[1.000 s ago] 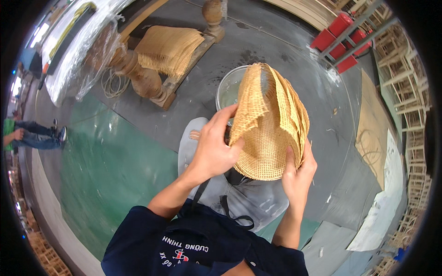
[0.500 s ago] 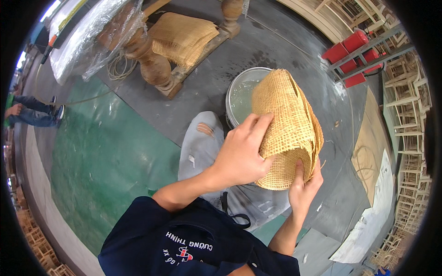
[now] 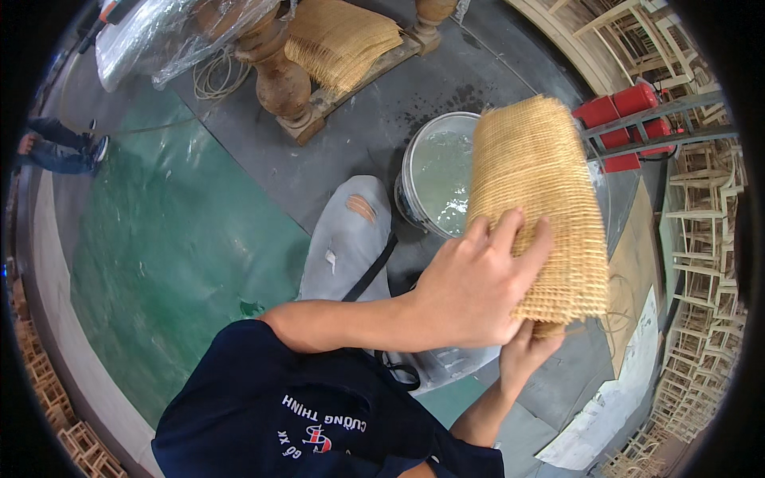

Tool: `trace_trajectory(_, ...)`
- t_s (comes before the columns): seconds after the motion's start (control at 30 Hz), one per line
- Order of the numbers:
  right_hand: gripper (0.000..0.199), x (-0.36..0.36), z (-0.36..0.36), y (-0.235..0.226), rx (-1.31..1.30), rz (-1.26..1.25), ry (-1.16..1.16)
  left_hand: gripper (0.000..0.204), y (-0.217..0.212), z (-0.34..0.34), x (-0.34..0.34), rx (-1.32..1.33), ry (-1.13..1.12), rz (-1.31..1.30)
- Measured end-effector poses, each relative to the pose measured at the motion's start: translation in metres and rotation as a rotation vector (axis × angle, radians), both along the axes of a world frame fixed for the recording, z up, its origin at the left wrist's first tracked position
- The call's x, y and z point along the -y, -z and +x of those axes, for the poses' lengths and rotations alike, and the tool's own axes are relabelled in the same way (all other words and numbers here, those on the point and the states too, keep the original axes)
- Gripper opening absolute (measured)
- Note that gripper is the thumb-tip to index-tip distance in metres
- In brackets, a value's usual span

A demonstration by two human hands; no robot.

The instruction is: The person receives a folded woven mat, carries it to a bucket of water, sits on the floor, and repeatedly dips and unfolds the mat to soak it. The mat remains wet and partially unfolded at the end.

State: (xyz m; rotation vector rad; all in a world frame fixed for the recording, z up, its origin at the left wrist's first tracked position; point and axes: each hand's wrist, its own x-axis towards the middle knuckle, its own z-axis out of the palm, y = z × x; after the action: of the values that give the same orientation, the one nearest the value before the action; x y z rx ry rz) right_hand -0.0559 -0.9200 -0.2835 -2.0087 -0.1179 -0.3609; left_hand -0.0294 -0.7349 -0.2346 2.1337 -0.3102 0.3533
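Observation:
A rolled sheet of golden woven cane webbing [image 3: 542, 191] is held in front of me, to the right of my knee. My left hand [image 3: 486, 275] lies across its near part, fingers bent over the weave. From below, my right hand [image 3: 528, 354] grips the near edge; some of its fingertips are hidden under the sheet. Just left of the webbing's far part stands a bucket [image 3: 404, 191] of cloudy water [image 3: 442, 175], its right rim partly covered by the webbing.
More cane sheets [image 3: 343, 40] lie on a wooden base with turned legs [image 3: 283, 88] at the far left. Plastic wrap [image 3: 171, 36] and a coiled hose [image 3: 219, 76] are beside it. Red fire extinguishers [image 3: 629, 103] and stacked wooden frames [image 3: 701, 231] line the right. Another person's legs [image 3: 64, 147] show at far left.
The webbing has moved right and turned, so its open end no longer faces me. My left hand has shifted right along it, and more of the bucket's water shows.

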Motion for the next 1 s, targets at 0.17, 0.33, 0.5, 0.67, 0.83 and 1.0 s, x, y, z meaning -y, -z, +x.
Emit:
trace_trajectory(0.17, 0.026, 0.005, -0.016, 0.016, -0.065, -0.348, 0.000, 0.079, 0.040, -0.017, -0.004, -0.304, 0.056, 0.068)
trace_trajectory(0.33, 0.033, 0.002, -0.025, 0.013, -0.128, -0.223, 0.002, 0.078, 0.037, -0.026, -0.006, -0.213, 0.058, 0.054)
trace_trajectory(0.5, 0.034, 0.000, -0.031, 0.008, -0.044, -0.287, 0.037, 0.078, 0.035, -0.029, -0.013, -0.142, 0.093, -0.029)
trace_trajectory(0.67, 0.036, 0.006, -0.033, 0.012, -0.141, -0.238, 0.058, 0.076, 0.041, -0.029, -0.013, -0.238, 0.088, -0.015)
trace_trajectory(0.83, 0.034, 0.004, -0.034, 0.006, -0.178, -0.328, -0.019, 0.077, 0.040, -0.034, -0.009, -0.333, 0.133, 0.034)
trace_trajectory(1.0, 0.033, 0.008, -0.042, 0.009, -0.044, -0.241, 0.058, 0.076, 0.036, -0.039, -0.015, -0.168, 0.091, -0.057)
